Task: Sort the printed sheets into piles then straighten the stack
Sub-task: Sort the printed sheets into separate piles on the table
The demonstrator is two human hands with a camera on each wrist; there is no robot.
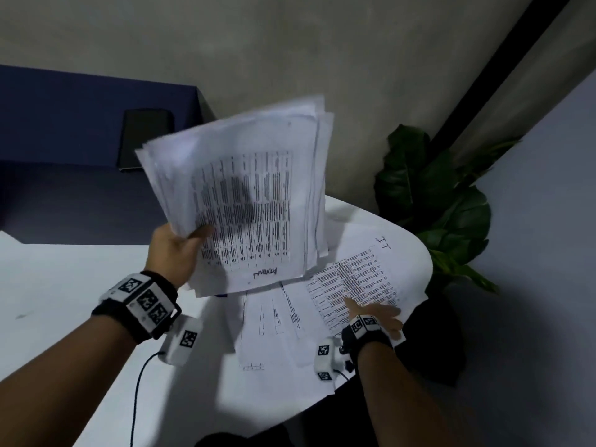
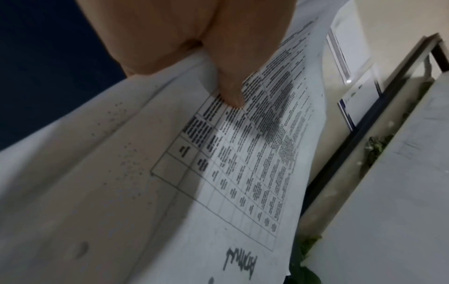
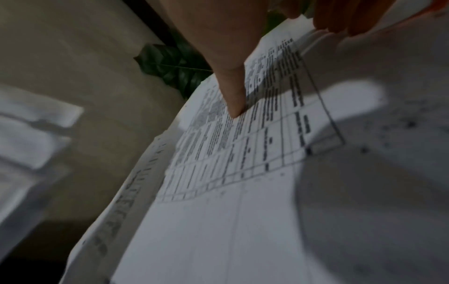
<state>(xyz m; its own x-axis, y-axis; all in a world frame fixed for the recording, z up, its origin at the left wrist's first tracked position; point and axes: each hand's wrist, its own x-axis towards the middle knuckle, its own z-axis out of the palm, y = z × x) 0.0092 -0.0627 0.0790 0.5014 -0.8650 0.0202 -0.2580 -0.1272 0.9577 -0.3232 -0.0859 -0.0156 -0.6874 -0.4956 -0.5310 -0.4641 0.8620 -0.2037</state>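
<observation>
My left hand (image 1: 180, 250) grips a thick stack of printed sheets (image 1: 254, 195) at its lower left corner and holds it tilted above the table. Its thumb (image 2: 230, 90) lies on the top sheet, a printed table with a handwritten word at the bottom. On the table's right side lies a printed sheet marked "IT" (image 1: 361, 269), on top of other sheets (image 1: 280, 324). My right hand (image 1: 377, 314) holds this sheet at its near right edge. The thumb (image 3: 234, 100) presses on the print, and the fingers (image 3: 332, 21) curl at the sheet's edge.
The white table (image 1: 64, 285) has a rounded right end. Beyond that end stands a dark green leafy plant (image 1: 435, 195). A navy-covered surface (image 1: 64, 117) with a black flat object (image 1: 145, 137) on it stands at the back left. A cable (image 1: 138, 382) runs from my left wrist.
</observation>
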